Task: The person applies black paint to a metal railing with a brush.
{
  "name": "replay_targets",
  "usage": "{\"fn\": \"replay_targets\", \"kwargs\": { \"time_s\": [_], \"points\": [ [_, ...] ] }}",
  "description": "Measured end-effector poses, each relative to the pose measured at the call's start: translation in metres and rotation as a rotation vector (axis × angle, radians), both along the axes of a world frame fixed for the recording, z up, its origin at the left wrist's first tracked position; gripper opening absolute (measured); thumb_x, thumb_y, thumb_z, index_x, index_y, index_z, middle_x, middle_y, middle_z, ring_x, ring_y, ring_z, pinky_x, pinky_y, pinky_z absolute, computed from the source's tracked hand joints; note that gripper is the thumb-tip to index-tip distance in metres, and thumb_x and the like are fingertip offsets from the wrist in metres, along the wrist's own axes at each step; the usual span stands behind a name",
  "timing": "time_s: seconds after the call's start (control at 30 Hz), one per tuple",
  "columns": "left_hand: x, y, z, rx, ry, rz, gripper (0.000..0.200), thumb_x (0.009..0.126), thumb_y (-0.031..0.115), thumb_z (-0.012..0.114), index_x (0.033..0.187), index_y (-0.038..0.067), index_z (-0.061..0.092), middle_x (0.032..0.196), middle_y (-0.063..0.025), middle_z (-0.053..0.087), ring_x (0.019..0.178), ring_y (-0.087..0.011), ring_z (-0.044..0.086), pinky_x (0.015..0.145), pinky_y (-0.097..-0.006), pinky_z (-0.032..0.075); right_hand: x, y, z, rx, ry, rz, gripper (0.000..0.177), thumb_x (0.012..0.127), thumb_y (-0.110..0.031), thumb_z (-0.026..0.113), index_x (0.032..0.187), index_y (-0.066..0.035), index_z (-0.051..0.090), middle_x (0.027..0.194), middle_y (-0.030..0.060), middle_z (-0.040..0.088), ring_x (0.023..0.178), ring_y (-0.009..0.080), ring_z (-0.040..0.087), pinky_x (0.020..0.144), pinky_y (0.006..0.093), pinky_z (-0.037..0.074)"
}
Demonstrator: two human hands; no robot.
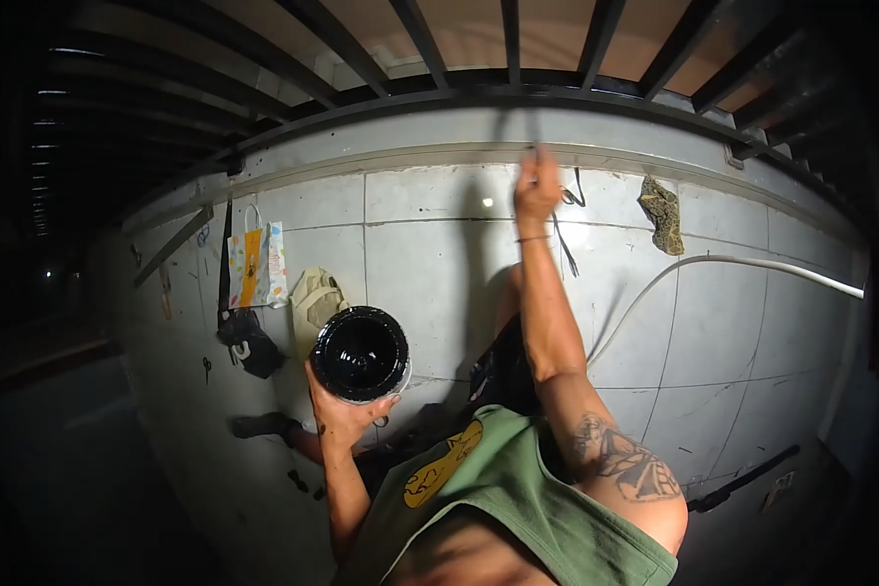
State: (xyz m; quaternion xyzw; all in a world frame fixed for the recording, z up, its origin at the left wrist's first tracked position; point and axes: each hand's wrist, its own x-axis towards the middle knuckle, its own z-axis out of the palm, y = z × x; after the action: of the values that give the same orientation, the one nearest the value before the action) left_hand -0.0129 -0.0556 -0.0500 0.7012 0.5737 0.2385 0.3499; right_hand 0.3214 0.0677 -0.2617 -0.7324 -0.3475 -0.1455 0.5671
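My left hand [347, 415] is wrapped round a can of glossy black paint [361, 354], held upright at the left of my body. Black smears cover its rim. Stretched forward, my right hand [537, 190] is closed on a thin dark paintbrush [533, 132], which is smeared by motion. The brush reaches up to the bottom rail [498, 96] of a black barred railing. Its bristles cannot be made out clearly against the rail.
Pale tiles [430, 264] cover the floor below a low ledge [430, 151]. At left lie a patterned paper bag [272, 264], a beige bag [314, 298] and a black bag [254, 352]. A crumpled cloth [662, 217] and a white hose [742, 261] are at right.
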Motion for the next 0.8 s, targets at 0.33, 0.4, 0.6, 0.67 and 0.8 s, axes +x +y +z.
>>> {"fn": "replay_targets", "kwargs": {
  "time_s": [0.33,0.4,0.6,0.67,0.8],
  "points": [
    [-0.003,0.003,-0.01,-0.045,-0.025,0.001,0.1,0.046,0.035,0.089,0.124,0.0,0.036,0.116,-0.0162,0.052,0.106,-0.0268,0.056,0.091,-0.0378,0.046,0.102,-0.054,-0.003,-0.023,-0.243,-0.044,0.025,0.081,-0.004,0.064,0.105,-0.004,0.065,0.1,0.0128,0.067,0.082,0.0265,0.066,0.07,0.0324,0.053],
    [0.001,0.004,-0.011,-0.05,-0.005,-0.002,0.1,0.046,0.034,0.089,0.124,0.0,0.036,0.116,-0.0162,0.052,0.106,-0.027,0.056,0.091,-0.0379,0.046,0.124,-0.077,0.005,-0.006,0.005,-0.367,0.019,0.082,-0.005,0.065,0.1,0.001,0.065,0.092,0.0148,0.068,0.075,0.026,0.065,0.068,0.0331,0.052],
    [0.006,0.004,-0.015,-0.044,0.022,-0.041,0.1,0.045,0.033,0.09,0.123,-0.001,0.037,0.114,-0.0161,0.052,0.103,-0.0275,0.056,0.088,-0.0385,0.047,0.112,-0.039,0.006,0.081,0.0,-0.336,0.027,0.083,-0.016,0.066,0.103,0.002,0.064,0.085,0.0162,0.063,0.068,0.0301,0.058,0.063,0.0368,0.047],
    [0.008,0.003,-0.013,-0.025,0.041,-0.06,0.099,0.046,0.033,0.09,0.122,-0.001,0.037,0.112,-0.0158,0.052,0.101,-0.0274,0.056,0.085,-0.0386,0.047,0.063,-0.024,0.015,0.049,0.138,-0.165,0.028,0.083,-0.013,0.066,0.108,0.0,0.062,0.09,0.0146,0.064,0.061,0.025,0.057,0.057,0.032,0.047],
    [0.007,0.004,-0.02,-0.041,-0.025,-0.015,0.1,0.046,0.035,0.09,0.123,-0.001,0.037,0.111,-0.0157,0.053,0.1,-0.0275,0.057,0.084,-0.0385,0.047,0.035,-0.033,0.006,0.002,0.066,0.251,0.027,0.081,-0.008,0.067,0.108,-0.004,0.063,0.097,0.0142,0.066,0.074,0.0259,0.066,0.065,0.0304,0.052]
  ]
}}
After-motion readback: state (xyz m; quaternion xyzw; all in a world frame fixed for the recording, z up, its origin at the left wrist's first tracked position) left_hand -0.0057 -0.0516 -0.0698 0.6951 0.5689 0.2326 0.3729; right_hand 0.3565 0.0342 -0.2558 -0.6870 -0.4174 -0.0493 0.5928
